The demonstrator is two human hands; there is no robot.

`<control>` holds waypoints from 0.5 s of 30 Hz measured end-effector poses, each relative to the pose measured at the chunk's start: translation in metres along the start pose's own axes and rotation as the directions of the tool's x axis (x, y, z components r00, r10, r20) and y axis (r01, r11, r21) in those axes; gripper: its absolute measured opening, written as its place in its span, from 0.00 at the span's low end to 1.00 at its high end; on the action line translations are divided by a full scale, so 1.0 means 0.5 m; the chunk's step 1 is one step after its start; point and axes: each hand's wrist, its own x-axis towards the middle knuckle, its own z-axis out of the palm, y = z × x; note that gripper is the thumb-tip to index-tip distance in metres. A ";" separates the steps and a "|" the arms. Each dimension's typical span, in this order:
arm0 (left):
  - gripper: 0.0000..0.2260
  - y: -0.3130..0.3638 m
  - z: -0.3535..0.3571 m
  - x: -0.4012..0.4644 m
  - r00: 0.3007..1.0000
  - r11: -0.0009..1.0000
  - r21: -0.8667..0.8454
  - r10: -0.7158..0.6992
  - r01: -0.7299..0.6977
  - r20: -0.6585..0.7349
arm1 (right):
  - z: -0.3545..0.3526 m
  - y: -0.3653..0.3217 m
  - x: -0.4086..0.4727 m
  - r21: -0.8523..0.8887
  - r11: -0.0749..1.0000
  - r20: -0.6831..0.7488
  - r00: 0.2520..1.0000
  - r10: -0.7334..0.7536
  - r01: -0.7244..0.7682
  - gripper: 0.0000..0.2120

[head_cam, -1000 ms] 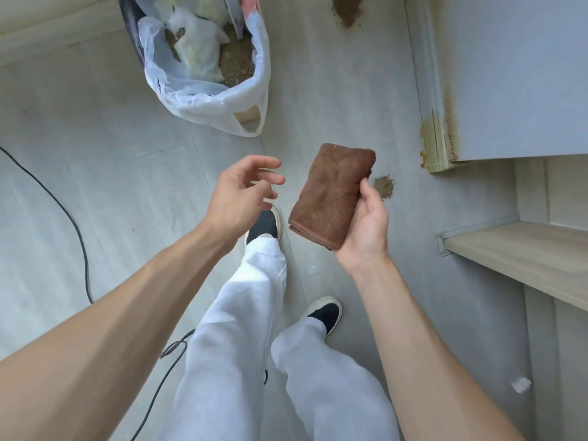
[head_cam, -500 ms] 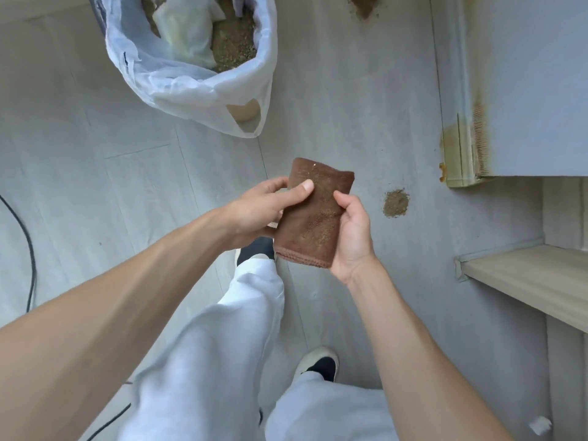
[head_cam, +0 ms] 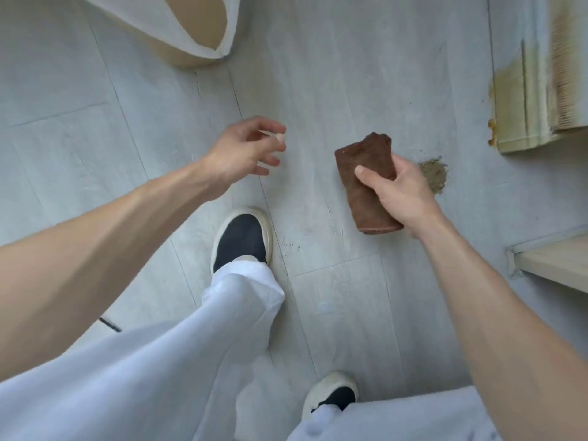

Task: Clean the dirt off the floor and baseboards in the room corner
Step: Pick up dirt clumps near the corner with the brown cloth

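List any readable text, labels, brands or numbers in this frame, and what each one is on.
None: no words, numbers or logos can be read anywhere.
brown cloth in the right hand: plain, no tag showing.
shoes: no brand visible.
bag at the top edge: unprinted.
Small dark specks on the floor: not lettering as far as can be told.

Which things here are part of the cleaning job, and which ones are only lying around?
Part of the job:
- brown cloth, gripped by the right hand
- dirt pile on the floor
- stained baseboard
- left hand, fingers loosely spread, holding nothing

Lying about:
- white bag at the top edge
- black cable
- wooden shelf
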 end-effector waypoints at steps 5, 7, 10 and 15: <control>0.09 -0.037 -0.017 0.022 0.995 0.996 0.036 0.081 -0.079 -0.059 | 0.050 0.030 0.014 -0.133 0.987 -0.036 0.995 -0.094 0.089 0.08; 0.08 -0.044 -0.028 0.021 0.987 0.994 0.013 0.110 -0.109 -0.116 | 0.090 0.039 -0.012 -0.275 0.949 -0.027 0.985 -0.171 0.157 0.08; 0.10 -0.052 -0.044 0.003 0.970 0.989 -0.011 0.143 -0.149 -0.199 | 0.143 0.071 -0.072 -0.518 0.809 -0.004 0.945 -0.327 0.278 0.15; 0.10 -0.074 -0.068 -0.046 0.948 0.982 -0.030 0.174 -0.189 -0.266 | 0.243 0.146 -0.162 -0.562 0.710 0.036 0.871 -0.491 0.424 0.14</control>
